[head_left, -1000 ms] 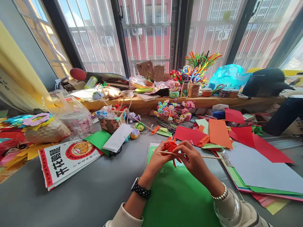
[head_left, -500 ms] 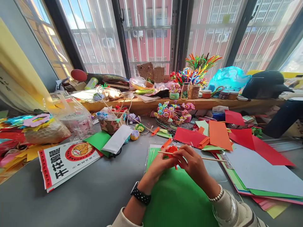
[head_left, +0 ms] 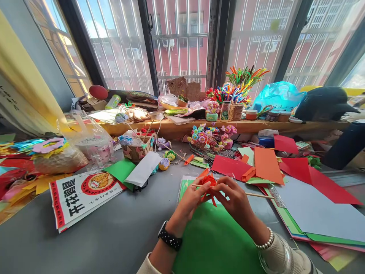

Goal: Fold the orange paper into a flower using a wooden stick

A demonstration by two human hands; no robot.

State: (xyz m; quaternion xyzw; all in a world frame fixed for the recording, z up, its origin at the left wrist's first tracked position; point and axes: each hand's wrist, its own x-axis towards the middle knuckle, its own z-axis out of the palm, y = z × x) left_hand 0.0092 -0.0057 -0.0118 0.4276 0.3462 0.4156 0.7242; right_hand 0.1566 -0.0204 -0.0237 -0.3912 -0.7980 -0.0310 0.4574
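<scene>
Red flower (head_left: 209, 181): near mat's (head_left: 216, 239) far edge
Stick (head_left: 259, 195): long axis pointing left-right
Left hand (head_left: 191, 198), right hand (head_left: 234, 196): fingers grasping flower

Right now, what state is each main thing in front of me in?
Red-orange paper flower: held up, strips dangling
Thin pale wooden stick: held crosswise
Left hand: closed around the flower
Right hand: touching the flower
Glossy green mat: lying flat
White, red-edged paper bag: lying flat
Orange rectangular paper sheet: lying flat
Translucent turquoise plastic bag: puffed up
</scene>
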